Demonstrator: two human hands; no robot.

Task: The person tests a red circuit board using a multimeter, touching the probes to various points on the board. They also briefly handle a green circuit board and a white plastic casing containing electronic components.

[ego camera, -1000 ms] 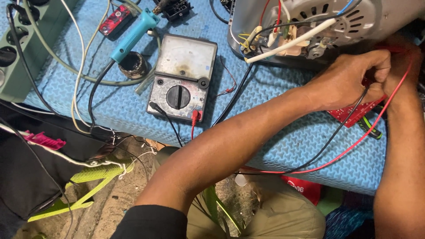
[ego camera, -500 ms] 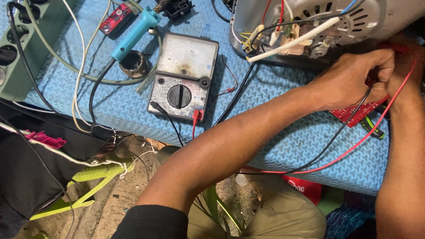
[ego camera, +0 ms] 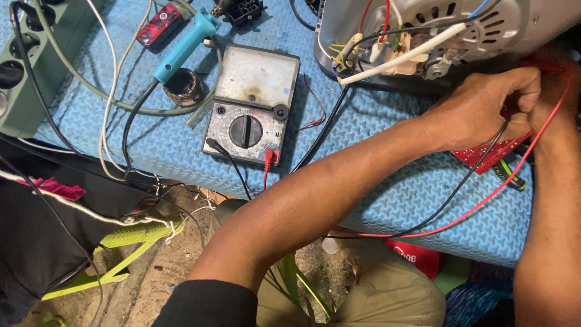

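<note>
Left hand [ego camera: 484, 109] on red board [ego camera: 493, 154]

Left hand [ego camera: 484, 109] pinching black lead [ego camera: 460, 188], multimeter [ego camera: 251, 106] on blue mat [ego camera: 387, 194]

The left hand [ego camera: 484, 112] covers whatever its curled fingers pinch, and hides most of the right hand [ego camera: 548, 91] behind it. The red board [ego camera: 490, 154] shows only as a strip under the left hand. The motor housing [ego camera: 436, 27] runs off the far edge. The green power strip [ego camera: 36, 60] is cut by the left edge. The meter's [ego camera: 251, 106] dial markings are too small to tell.
</note>
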